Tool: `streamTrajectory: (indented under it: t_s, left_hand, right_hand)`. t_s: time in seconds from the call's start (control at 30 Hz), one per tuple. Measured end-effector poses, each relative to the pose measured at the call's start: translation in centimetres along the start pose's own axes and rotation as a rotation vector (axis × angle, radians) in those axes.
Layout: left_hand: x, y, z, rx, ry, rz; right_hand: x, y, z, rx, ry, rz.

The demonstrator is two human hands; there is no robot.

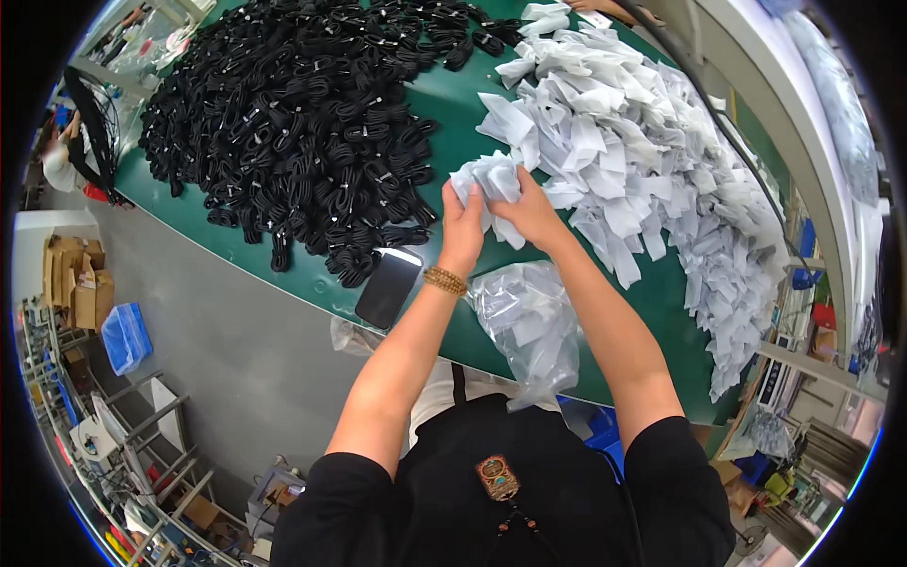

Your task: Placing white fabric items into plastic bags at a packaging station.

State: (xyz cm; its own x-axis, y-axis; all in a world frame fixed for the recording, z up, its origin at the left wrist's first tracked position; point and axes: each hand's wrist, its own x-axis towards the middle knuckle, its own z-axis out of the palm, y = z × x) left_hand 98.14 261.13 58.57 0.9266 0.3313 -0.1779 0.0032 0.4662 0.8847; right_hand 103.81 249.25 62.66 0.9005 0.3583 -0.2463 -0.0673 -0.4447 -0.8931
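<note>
left hand [463, 219] + right hand [529, 210] pinch small white bags [491, 180], frame centre | fingers closed on stack | square edges before parting, grip light

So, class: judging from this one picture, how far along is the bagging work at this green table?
Done: nothing finished is clearly visible; what the clear plastic bag at the table edge holds is unclear. In hand: the left hand and right hand together hold a bunch of small white bags. Left: a large pile of coiled black cables and a big heap of white bags.
</note>
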Motion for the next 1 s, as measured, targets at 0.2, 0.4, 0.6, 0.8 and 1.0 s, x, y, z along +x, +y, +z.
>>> streamTrajectory:
  t_s: [0.2, 0.4, 0.6, 0.8, 1.0]
  left_hand:
    - [-7.2, 5.9, 4.6, 0.362, -0.364, 0.13]
    - [-14.0, 8.2, 10.2, 0.257, -0.576, -0.009]
    - [-23.9, 7.9, 15.3, 0.216, -0.654, -0.064]
    - [-35.1, 7.1, 18.4, 0.193, -0.573, 0.113]
    - [-42.2, 2.9, 12.9, 0.431, -0.447, 0.089]
  right_hand:
    - [-10.4, 1.0, -3.3, 0.148, -0.101, -0.157]
    - [-19.5, -1.3, -9.1, 0.163, -0.231, -0.308]
    - [-29.3, 0.0, -13.3, 0.36, -0.195, -0.391]
    - [-38.9, 1.7, -13.7, 0.416, -0.047, -0.49]
    - [-44.2, 6.6, -10.9, -0.094, -0.004, -0.515]
